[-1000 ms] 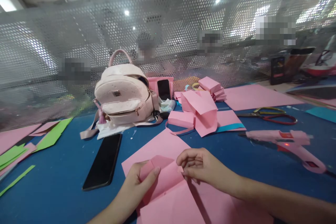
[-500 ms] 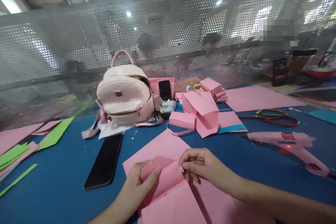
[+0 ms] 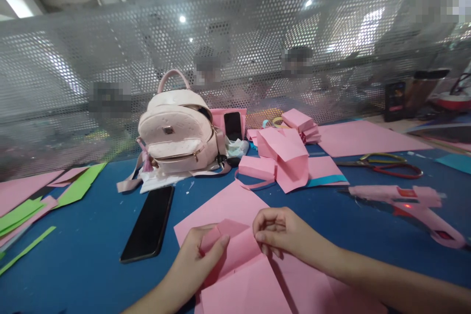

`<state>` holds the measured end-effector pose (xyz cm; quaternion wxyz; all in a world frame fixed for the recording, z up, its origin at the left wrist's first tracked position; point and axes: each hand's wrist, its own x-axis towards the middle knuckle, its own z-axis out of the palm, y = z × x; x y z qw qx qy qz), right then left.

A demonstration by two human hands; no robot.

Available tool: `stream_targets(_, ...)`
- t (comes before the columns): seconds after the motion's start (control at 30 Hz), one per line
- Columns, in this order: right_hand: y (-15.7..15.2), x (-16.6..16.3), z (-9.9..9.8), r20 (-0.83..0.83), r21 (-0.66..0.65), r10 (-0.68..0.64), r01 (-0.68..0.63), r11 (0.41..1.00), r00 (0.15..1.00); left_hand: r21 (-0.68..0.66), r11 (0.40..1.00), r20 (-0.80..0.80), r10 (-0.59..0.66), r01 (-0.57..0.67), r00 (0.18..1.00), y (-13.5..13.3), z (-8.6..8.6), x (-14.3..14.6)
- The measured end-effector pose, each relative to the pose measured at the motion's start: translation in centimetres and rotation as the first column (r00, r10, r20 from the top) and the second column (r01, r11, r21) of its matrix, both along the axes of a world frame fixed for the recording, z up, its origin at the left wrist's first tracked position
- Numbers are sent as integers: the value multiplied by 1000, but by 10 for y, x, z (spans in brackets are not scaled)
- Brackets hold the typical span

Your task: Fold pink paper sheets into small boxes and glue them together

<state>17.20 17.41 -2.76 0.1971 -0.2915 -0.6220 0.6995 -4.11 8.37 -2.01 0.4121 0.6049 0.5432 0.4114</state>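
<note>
A folded piece of pink paper (image 3: 241, 250) lies in front of me, its far part bent up into a fold. My left hand (image 3: 200, 255) grips its left side, with the thumb on top and the fingers behind. At the right edge of the fold, my right hand (image 3: 279, 230) has its fingers curled and thumb pressed in, pinching the paper edge there; the fingertips partly hide the contact. Beneath both hands is a larger pink sheet (image 3: 228, 201), spread on the blue table (image 3: 91, 235).
On the right rest a pink glue gun (image 3: 405, 201) with a lit red light and scissors (image 3: 390, 167). Ahead are pink paper boxes (image 3: 257, 168) and a backpack (image 3: 176, 132). A black phone (image 3: 149, 225) and green paper strips (image 3: 79, 186) lie leftward. Behind stands a perforated screen (image 3: 250, 49).
The view has shifted slightly, moving everything a little to the right. A small paper flap seen at my right fingertips no longer shows. My left hand keeps its hold.
</note>
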Motion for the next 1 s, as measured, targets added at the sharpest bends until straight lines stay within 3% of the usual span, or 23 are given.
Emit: stream_targets(1.0, -4, -5, 5, 46, 33, -7, 5, 999, 999, 12, 1000, -51, -10, 10, 999, 0, 5, 2)
